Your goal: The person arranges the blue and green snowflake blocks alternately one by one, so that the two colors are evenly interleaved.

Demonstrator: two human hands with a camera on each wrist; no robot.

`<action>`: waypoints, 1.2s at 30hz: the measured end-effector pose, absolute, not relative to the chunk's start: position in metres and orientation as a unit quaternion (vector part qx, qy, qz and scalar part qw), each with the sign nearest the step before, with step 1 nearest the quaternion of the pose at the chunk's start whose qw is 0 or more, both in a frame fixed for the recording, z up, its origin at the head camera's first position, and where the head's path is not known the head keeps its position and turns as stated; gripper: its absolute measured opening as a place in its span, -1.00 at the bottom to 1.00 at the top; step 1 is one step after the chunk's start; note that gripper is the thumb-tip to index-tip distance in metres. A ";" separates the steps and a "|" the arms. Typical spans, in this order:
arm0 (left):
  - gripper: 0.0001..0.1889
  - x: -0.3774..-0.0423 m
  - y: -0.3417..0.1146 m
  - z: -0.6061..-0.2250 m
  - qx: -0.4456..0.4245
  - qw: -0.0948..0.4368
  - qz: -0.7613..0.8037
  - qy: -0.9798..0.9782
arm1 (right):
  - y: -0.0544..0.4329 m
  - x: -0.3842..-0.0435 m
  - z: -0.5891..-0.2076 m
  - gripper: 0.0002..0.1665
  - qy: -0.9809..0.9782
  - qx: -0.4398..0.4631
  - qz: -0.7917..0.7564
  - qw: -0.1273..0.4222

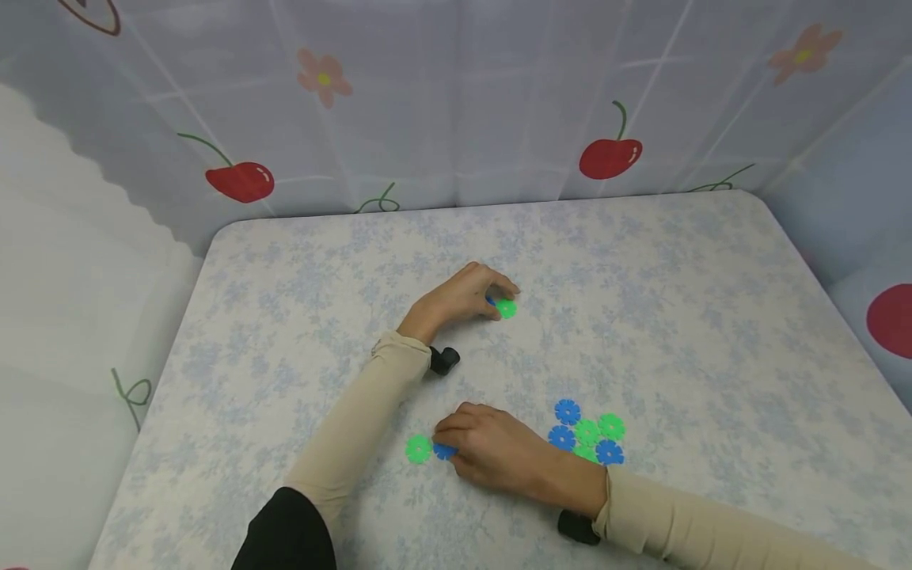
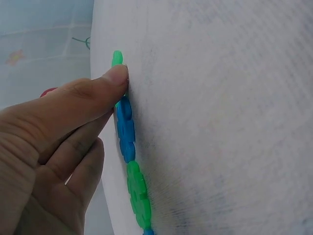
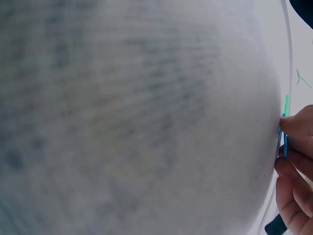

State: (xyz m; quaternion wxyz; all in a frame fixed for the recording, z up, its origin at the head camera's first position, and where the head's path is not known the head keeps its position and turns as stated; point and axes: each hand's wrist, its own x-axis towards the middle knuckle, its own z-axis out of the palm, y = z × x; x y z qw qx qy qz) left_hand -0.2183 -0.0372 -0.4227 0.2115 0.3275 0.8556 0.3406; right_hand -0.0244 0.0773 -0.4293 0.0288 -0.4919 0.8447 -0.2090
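Observation:
My left hand [image 1: 459,297] is at the middle of the table, pinching a green flower-shaped disc [image 2: 117,58] between thumb and fingers. In the left wrist view a blue disc [image 2: 126,128] and another green disc [image 2: 139,195] follow in a row, edge to edge, close over the cloth. Nearer the front, my right hand [image 1: 506,455] pinches a blue flower disc [image 1: 445,451], partly hidden by the fingers. Beside it, at its left edge, is a green flower disc [image 1: 419,449]. The right wrist view shows these discs edge-on, at its right border.
Several loose blue and green flower discs [image 1: 587,432] lie in a cluster just beyond my right wrist. A pale floral cloth covers the table [image 1: 677,317]. Behind it hangs a curtain [image 1: 456,103] with cherry prints. Black wrist mounts [image 1: 445,361] sit under the sleeves.

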 end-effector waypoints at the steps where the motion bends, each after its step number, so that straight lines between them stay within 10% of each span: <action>1: -0.49 -0.218 -0.037 -0.423 0.327 0.211 0.341 0.856 | 0.077 -0.025 -0.429 -0.68 0.844 -0.494 -0.207 0.029; 36: -0.48 -0.220 -0.038 -0.422 0.330 0.215 0.344 0.852 | 0.127 -0.073 -0.428 -0.70 0.891 -0.326 -0.312 0.056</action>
